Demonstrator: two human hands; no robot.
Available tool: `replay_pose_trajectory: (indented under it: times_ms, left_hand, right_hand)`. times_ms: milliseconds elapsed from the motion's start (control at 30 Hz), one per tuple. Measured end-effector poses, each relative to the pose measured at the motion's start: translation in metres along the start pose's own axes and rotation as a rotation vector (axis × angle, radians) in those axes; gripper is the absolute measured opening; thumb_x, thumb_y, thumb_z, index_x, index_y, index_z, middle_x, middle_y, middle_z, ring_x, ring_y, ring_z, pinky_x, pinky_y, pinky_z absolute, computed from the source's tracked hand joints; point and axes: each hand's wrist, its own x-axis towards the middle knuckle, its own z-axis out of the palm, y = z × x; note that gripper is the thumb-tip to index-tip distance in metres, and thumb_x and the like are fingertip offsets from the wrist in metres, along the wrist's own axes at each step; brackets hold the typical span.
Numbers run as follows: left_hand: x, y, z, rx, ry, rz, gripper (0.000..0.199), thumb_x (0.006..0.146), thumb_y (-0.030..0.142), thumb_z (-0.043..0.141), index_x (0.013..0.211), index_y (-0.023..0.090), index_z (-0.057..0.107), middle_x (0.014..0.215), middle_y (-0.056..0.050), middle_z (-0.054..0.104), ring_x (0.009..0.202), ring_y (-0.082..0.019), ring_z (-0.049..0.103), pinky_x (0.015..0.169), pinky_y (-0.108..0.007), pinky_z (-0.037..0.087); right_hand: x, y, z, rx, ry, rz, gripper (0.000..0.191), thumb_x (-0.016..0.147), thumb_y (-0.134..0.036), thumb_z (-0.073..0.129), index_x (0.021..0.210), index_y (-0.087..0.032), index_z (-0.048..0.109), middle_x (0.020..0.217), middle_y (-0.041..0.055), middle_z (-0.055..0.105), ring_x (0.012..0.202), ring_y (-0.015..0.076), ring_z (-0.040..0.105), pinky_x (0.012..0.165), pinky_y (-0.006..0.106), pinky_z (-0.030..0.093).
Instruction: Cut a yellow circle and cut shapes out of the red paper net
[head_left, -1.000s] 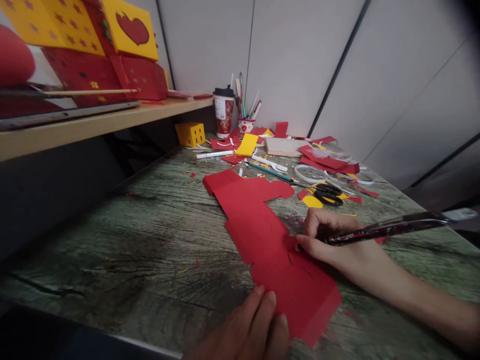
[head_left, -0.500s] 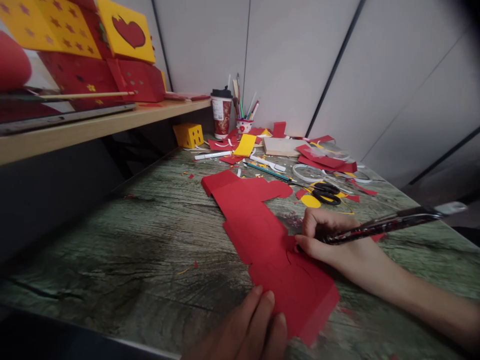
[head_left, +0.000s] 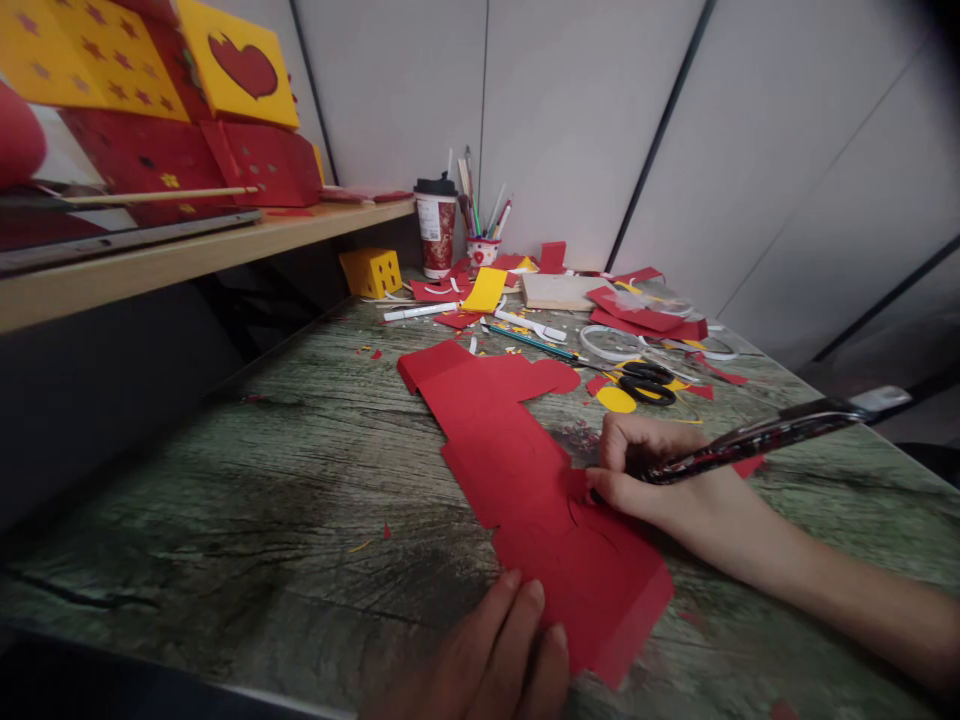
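A flat red paper cutout [head_left: 517, 450] with several panels and tabs lies on the wood-patterned table [head_left: 300, 480]. My right hand [head_left: 667, 480] is closed round a dark patterned pen [head_left: 750, 445], its tip side down at the cutout's right edge. Thin dark curved lines show on the paper beside the fingertips, which hide the tip. At the bottom, my left hand [head_left: 502, 655] lies with its fingers stretched out, fingertips on the near left edge of the cutout.
Black-handled scissors [head_left: 646, 383], a yellow disc [head_left: 616, 400], white tape rings, pens and paper scraps lie behind the cutout. Farther back stand a lidded cup [head_left: 436, 228] and a pen holder [head_left: 482, 250]. A shelf [head_left: 300, 232] with decorated boxes juts in at left.
The whole view has shifted slightly, so things appear a little farther left. The pen leans slightly differently in my right hand. My left hand stays on the paper.
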Motion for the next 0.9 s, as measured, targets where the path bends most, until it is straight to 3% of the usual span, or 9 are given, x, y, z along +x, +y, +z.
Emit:
replay_pose_trajectory:
  times_ms: [100, 233, 433, 533, 600, 667, 733, 800, 900]
  left_hand:
    - [-0.005, 0.010, 0.023, 0.118, 0.316, -0.084, 0.016, 0.082, 0.014, 0.043, 0.087, 0.011, 0.058, 0.080, -0.002, 0.065, 0.092, -0.014, 0.057, 0.092, -0.027, 0.038]
    - [-0.007, 0.016, 0.034, 0.108, 0.384, -0.149, 0.014, 0.082, 0.013, 0.044, 0.082, 0.012, 0.058, 0.078, -0.002, 0.065, 0.093, -0.015, 0.057, 0.096, -0.029, 0.033]
    - [0.003, 0.001, -0.003, -0.024, -0.050, 0.001, 0.026, 0.086, 0.012, 0.032, 0.089, 0.013, 0.058, 0.087, -0.004, 0.065, 0.083, -0.015, 0.061, 0.071, -0.019, 0.049]
    - [0.002, 0.004, 0.006, 0.009, 0.015, -0.035, 0.023, 0.085, 0.010, 0.036, 0.087, 0.014, 0.058, 0.085, -0.003, 0.066, 0.081, -0.013, 0.061, 0.076, -0.020, 0.047]
    - [-0.001, 0.009, 0.018, 0.089, 0.356, -0.121, 0.021, 0.084, 0.011, 0.038, 0.077, 0.014, 0.058, 0.074, 0.000, 0.066, 0.074, -0.011, 0.062, 0.089, -0.024, 0.039]
    - [-0.002, 0.011, 0.023, 0.095, 0.400, -0.174, 0.017, 0.083, 0.012, 0.042, 0.077, 0.015, 0.057, 0.074, 0.000, 0.066, 0.078, -0.011, 0.062, 0.094, -0.026, 0.034]
    - [-0.001, 0.009, 0.018, 0.074, 0.355, -0.179, 0.016, 0.083, 0.012, 0.042, 0.078, 0.015, 0.057, 0.076, 0.001, 0.066, 0.080, -0.011, 0.061, 0.095, -0.025, 0.033]
    - [0.002, 0.006, 0.010, -0.004, 0.024, -0.045, 0.020, 0.084, 0.013, 0.039, 0.087, 0.015, 0.058, 0.086, -0.001, 0.066, 0.085, -0.011, 0.060, 0.091, -0.021, 0.037]
    - [0.002, 0.005, 0.009, 0.001, 0.036, -0.039, 0.021, 0.085, 0.012, 0.037, 0.087, 0.014, 0.058, 0.086, -0.002, 0.066, 0.085, -0.012, 0.060, 0.087, -0.021, 0.040]
  right_hand:
    - [0.000, 0.000, 0.000, -0.009, -0.004, 0.005, 0.023, 0.072, -0.012, 0.052, 0.056, -0.019, 0.038, 0.052, -0.0066, 0.038, 0.047, 0.0071, 0.031, 0.039, 0.019, 0.023]
    - [0.000, -0.001, 0.000, -0.007, -0.007, 0.005, 0.024, 0.071, -0.010, 0.052, 0.055, -0.019, 0.037, 0.051, -0.0068, 0.037, 0.047, 0.0071, 0.030, 0.040, 0.019, 0.023]
    - [0.000, -0.001, 0.000, 0.012, -0.016, 0.015, 0.024, 0.071, -0.011, 0.053, 0.054, -0.019, 0.037, 0.051, -0.0071, 0.037, 0.047, 0.0070, 0.030, 0.040, 0.019, 0.022]
    - [0.000, -0.001, 0.000, 0.028, -0.012, 0.013, 0.025, 0.071, -0.010, 0.052, 0.054, -0.019, 0.036, 0.051, -0.0073, 0.036, 0.047, 0.0070, 0.029, 0.040, 0.020, 0.021]
    - [0.000, -0.001, 0.000, 0.028, -0.016, 0.014, 0.024, 0.071, -0.011, 0.052, 0.054, -0.019, 0.037, 0.051, -0.0071, 0.036, 0.047, 0.0071, 0.030, 0.040, 0.020, 0.022]
    - [-0.001, -0.002, 0.000, 0.033, -0.032, 0.016, 0.024, 0.071, -0.010, 0.052, 0.054, -0.019, 0.036, 0.050, -0.0071, 0.036, 0.047, 0.0072, 0.030, 0.040, 0.020, 0.022]
    - [-0.001, -0.002, 0.000, 0.038, -0.027, 0.019, 0.025, 0.069, -0.009, 0.051, 0.053, -0.019, 0.036, 0.050, -0.0071, 0.036, 0.046, 0.0072, 0.030, 0.040, 0.020, 0.021]
    - [-0.001, -0.002, 0.000, 0.035, -0.014, 0.016, 0.024, 0.069, -0.008, 0.051, 0.053, -0.019, 0.036, 0.050, -0.0071, 0.036, 0.046, 0.0072, 0.030, 0.040, 0.020, 0.021]
    - [0.000, -0.002, -0.001, 0.028, -0.022, 0.017, 0.024, 0.069, -0.009, 0.052, 0.053, -0.019, 0.037, 0.050, -0.0072, 0.037, 0.046, 0.0072, 0.031, 0.040, 0.020, 0.021]
